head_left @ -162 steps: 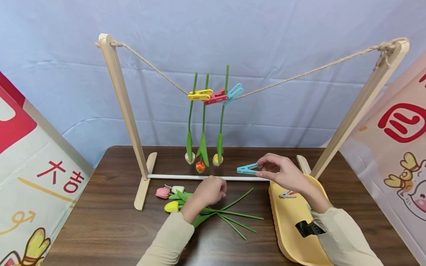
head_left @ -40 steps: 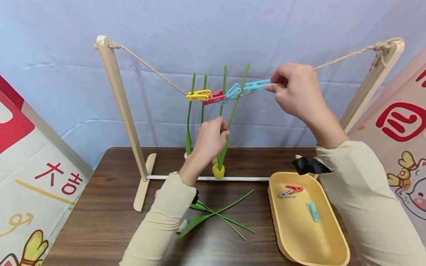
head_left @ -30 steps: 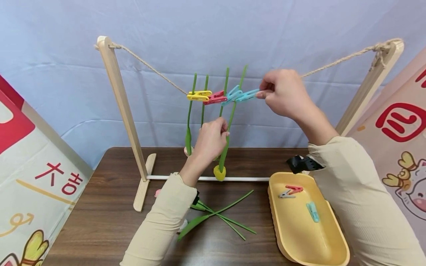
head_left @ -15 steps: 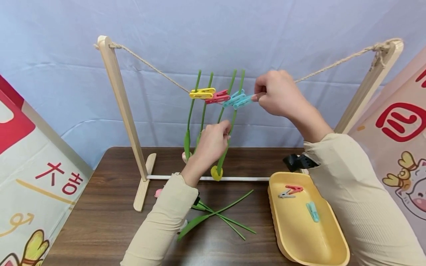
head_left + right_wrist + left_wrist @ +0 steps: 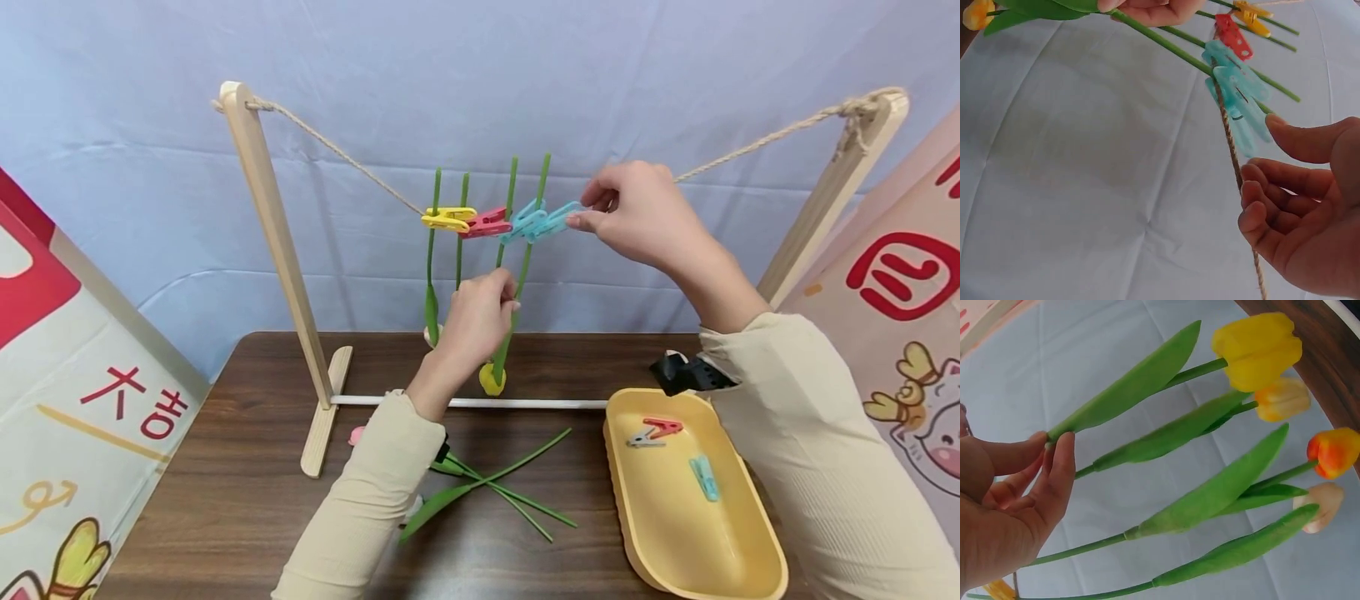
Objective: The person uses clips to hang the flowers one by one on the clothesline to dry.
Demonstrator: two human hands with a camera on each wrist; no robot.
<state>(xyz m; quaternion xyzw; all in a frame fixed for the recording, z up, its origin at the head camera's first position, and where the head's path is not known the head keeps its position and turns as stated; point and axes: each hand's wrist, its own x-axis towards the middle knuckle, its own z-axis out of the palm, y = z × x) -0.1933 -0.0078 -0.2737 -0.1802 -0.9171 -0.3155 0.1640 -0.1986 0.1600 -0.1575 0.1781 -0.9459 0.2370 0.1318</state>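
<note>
My left hand (image 5: pixel 480 321) pinches the stem of a yellow tulip (image 5: pixel 1257 350) between thumb and fingertips, just at the base of its leaf. The flower hangs head down, its stem rising past the rope (image 5: pixel 1230 134). A light blue clothespin (image 5: pixel 1241 100) sits on the rope and this stem, its handles spread. My right hand (image 5: pixel 1310 206) is beside it, thumb tip at one handle, the other fingers loosely bent and apart from it. Left of it, another blue clothespin (image 5: pixel 522 223), a red clothespin (image 5: pixel 486 223) and a yellow clothespin (image 5: pixel 448 218) hold three more hanging tulips.
The rope runs between two wooden posts (image 5: pixel 277 242) joined low by a white bar (image 5: pixel 540 403). More tulips (image 5: pixel 517 492) lie on the table, partly behind my left sleeve. A yellow tray (image 5: pixel 622 500) at right holds a red, a grey and a teal clothespin.
The yellow tulip and blue clothespin came up from the table to the rope. The clothespin moved left onto the stem; its handles have spread and my right fingers have loosened.
</note>
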